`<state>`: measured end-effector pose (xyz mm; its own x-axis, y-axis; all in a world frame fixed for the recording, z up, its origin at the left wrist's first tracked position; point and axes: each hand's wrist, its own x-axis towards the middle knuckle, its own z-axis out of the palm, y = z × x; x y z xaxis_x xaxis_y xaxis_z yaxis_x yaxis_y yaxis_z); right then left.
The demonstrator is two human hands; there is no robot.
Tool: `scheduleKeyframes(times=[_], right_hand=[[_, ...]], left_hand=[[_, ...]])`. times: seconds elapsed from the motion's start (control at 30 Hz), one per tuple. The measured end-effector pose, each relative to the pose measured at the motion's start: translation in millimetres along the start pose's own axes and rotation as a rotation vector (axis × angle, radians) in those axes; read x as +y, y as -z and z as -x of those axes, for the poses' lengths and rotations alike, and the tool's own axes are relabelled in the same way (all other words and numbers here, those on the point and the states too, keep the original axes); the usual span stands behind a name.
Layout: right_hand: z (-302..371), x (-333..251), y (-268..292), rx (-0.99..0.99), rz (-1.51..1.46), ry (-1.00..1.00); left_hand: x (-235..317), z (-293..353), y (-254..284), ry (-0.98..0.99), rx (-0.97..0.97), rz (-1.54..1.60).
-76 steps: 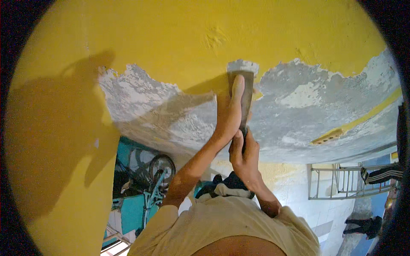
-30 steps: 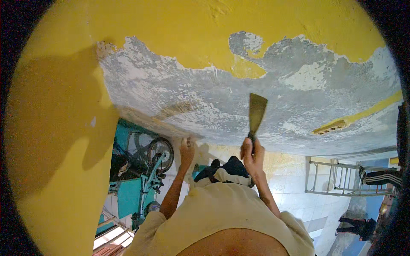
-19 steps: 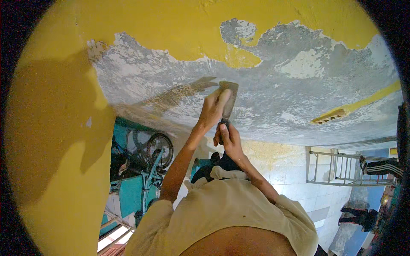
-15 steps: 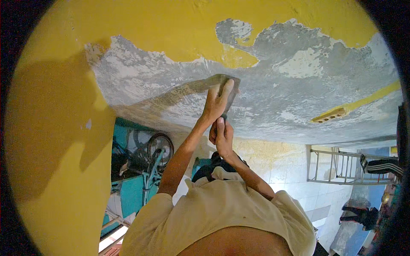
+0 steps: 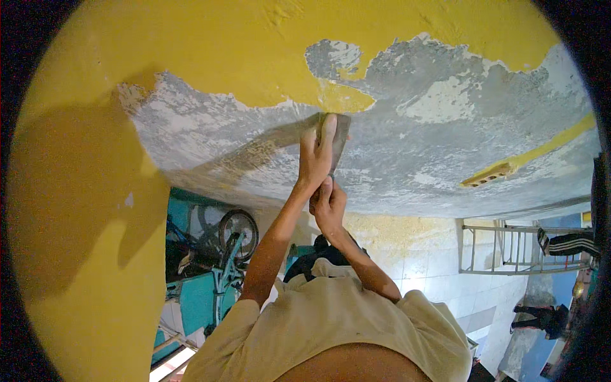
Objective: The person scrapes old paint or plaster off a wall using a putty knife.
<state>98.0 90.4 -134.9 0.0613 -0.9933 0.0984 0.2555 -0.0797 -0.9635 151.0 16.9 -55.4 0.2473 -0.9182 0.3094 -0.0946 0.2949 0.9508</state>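
Observation:
A broad, flat-bladed scraper [image 5: 341,141] is pressed against the wall, its front edge just under a tongue of yellow paint [image 5: 351,100]. My left hand [image 5: 315,159] is closed around the blade, with the thumb lying along it toward the edge. Lower down, my right hand [image 5: 329,207] grips the handle, which is mostly hidden by the fingers. Around the blade the wall is a bare grey patch [image 5: 394,149] with whitish scrape marks. Yellow paint [image 5: 210,38] borders this patch along a ragged line above.
A yellow strip ends in a socket-like fitting [image 5: 489,175] on the wall to the right. Below right stands a metal ladder [image 5: 490,272], with another person's striped-sleeved arm or leg [image 5: 569,244] beside it. A bicycle [image 5: 237,239] is at the lower left. Another person [image 5: 541,320] stands farther off.
The scraper and both hands have moved a little closer to the lower edge of the yellow paint tongue. Both hands keep their hold. The view has shifted slightly.

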Motion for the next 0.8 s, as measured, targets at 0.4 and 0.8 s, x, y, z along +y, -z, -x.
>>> scheduleKeyframes(times=[0.4, 0.8], right_hand=[[7.0, 0.6, 11.9, 0.038, -0.051, -0.03], [4.7, -7.3, 10.6, 0.063, -0.004, -0.003]], left_hand=[[-11.6, 12.5, -10.4, 0.038, 0.01, 0.065], [-36.9, 10.0, -15.2, 0.027, 0.082, 0.026]])
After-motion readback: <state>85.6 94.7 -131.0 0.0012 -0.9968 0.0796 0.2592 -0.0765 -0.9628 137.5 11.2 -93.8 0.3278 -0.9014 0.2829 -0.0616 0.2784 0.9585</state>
